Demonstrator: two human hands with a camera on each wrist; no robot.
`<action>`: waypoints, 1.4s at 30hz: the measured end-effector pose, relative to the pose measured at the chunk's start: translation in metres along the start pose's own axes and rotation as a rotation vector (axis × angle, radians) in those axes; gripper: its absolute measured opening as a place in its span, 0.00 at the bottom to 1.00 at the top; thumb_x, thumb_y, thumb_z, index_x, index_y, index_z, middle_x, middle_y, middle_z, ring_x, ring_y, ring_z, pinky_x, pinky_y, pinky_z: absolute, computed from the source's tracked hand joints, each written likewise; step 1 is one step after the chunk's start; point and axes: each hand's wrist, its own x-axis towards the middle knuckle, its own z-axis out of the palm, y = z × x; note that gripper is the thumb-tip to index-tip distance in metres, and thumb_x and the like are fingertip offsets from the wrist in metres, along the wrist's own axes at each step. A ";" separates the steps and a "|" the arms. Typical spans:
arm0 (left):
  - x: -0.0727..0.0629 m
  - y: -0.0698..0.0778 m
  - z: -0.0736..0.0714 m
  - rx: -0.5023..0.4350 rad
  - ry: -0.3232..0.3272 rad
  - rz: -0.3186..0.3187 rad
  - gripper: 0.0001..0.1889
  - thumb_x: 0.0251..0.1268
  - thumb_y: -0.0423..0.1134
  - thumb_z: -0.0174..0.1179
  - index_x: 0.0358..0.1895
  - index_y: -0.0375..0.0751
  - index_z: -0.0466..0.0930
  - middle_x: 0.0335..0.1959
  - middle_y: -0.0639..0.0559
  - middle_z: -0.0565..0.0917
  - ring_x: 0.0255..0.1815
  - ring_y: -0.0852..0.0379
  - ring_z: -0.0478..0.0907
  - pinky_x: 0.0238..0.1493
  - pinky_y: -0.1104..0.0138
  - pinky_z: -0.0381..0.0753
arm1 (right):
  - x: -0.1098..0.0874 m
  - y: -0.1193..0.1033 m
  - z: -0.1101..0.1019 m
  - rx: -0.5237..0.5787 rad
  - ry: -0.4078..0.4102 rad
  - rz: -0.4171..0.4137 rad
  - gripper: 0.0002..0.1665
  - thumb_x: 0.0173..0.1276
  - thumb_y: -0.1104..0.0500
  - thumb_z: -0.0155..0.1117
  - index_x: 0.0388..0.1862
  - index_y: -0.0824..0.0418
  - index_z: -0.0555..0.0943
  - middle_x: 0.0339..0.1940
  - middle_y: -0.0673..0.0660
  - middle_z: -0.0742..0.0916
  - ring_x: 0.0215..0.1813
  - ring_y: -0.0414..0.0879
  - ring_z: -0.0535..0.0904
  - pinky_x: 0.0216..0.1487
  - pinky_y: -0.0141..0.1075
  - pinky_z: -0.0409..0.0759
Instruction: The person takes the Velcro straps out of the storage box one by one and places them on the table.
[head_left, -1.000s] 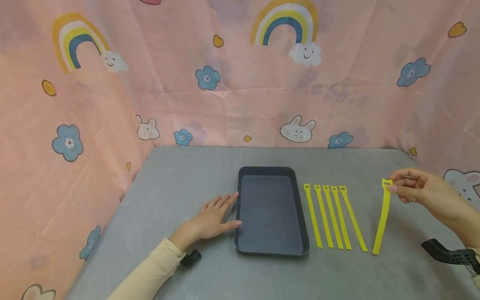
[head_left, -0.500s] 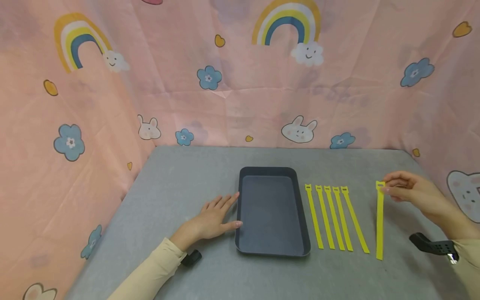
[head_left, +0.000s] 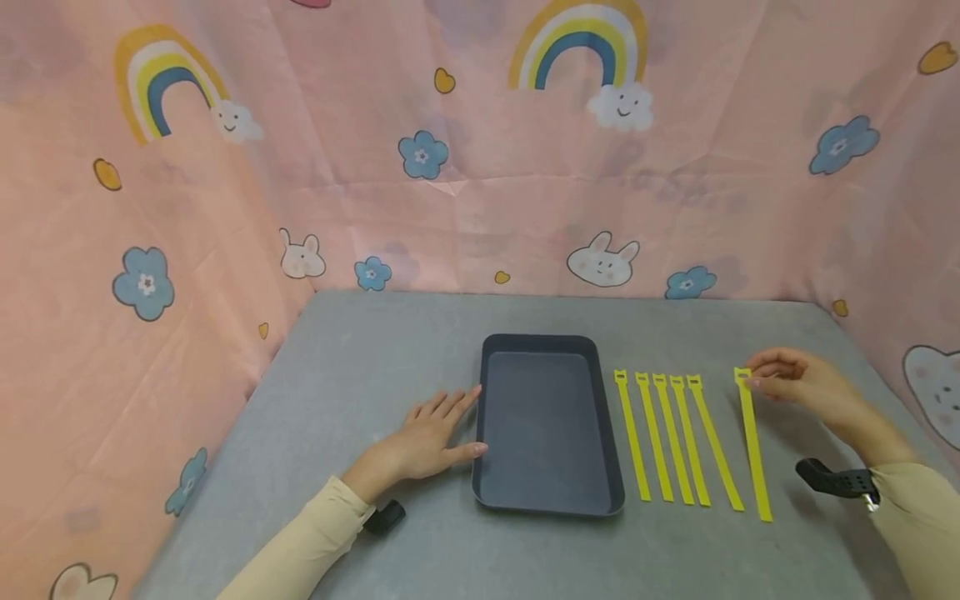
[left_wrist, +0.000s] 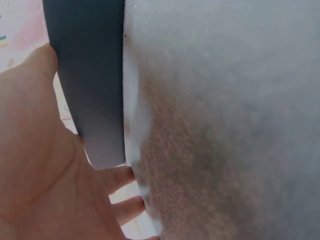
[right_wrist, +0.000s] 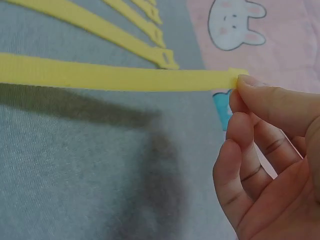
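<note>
My right hand [head_left: 806, 387] pinches the slotted head of a yellow cable tie [head_left: 753, 446] between thumb and fingers. In the right wrist view this tie [right_wrist: 120, 77] stretches leftward from the fingertips, its shadow falling on the cloth below. Several more yellow cable ties [head_left: 652, 437] lie side by side on the table, slotted heads toward the back, just left of the held one. My left hand [head_left: 423, 442] has its fingers spread, with index fingertip and thumb at the left rim of a dark grey tray [head_left: 543, 507]. The left wrist view shows the tray's outer wall [left_wrist: 90, 85] beside the thumb.
A grey cloth [head_left: 360, 342] covers the table. Pink patterned fabric [head_left: 480, 208] hangs behind and along both sides. Black straps with small cameras sit at both wrists, the right strap [head_left: 832, 481] hanging low over the table.
My right hand has moved left with the pinched cable tie, closer to the row. The tie's lower end now swings to the right. My left hand keeps its place at the tray.
</note>
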 end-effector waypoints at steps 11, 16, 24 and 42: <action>0.001 0.001 -0.001 -0.012 -0.006 -0.001 0.45 0.68 0.71 0.46 0.81 0.64 0.34 0.83 0.47 0.49 0.83 0.38 0.43 0.76 0.35 0.45 | 0.014 0.005 0.011 -0.090 -0.025 0.047 0.27 0.73 0.47 0.62 0.59 0.67 0.73 0.37 0.47 0.85 0.34 0.35 0.79 0.34 0.32 0.80; 0.001 0.001 -0.001 -0.012 0.001 -0.003 0.45 0.68 0.71 0.46 0.81 0.65 0.33 0.83 0.47 0.49 0.83 0.39 0.43 0.76 0.35 0.45 | 0.018 0.005 0.015 -0.096 -0.029 0.037 0.27 0.74 0.49 0.60 0.60 0.69 0.73 0.38 0.51 0.85 0.33 0.35 0.79 0.34 0.31 0.80; 0.000 0.001 -0.001 -0.008 -0.001 -0.002 0.45 0.68 0.71 0.46 0.81 0.64 0.34 0.83 0.47 0.49 0.83 0.38 0.43 0.76 0.35 0.45 | 0.026 0.009 0.024 -0.124 -0.031 0.007 0.24 0.74 0.52 0.61 0.57 0.69 0.75 0.39 0.57 0.87 0.30 0.35 0.79 0.32 0.32 0.79; 0.000 0.001 0.000 -0.018 0.005 -0.003 0.45 0.69 0.70 0.46 0.81 0.64 0.35 0.83 0.47 0.50 0.83 0.37 0.44 0.76 0.35 0.46 | 0.031 0.011 0.034 -0.152 -0.025 0.018 0.22 0.74 0.56 0.59 0.57 0.72 0.74 0.38 0.60 0.86 0.29 0.35 0.77 0.30 0.32 0.75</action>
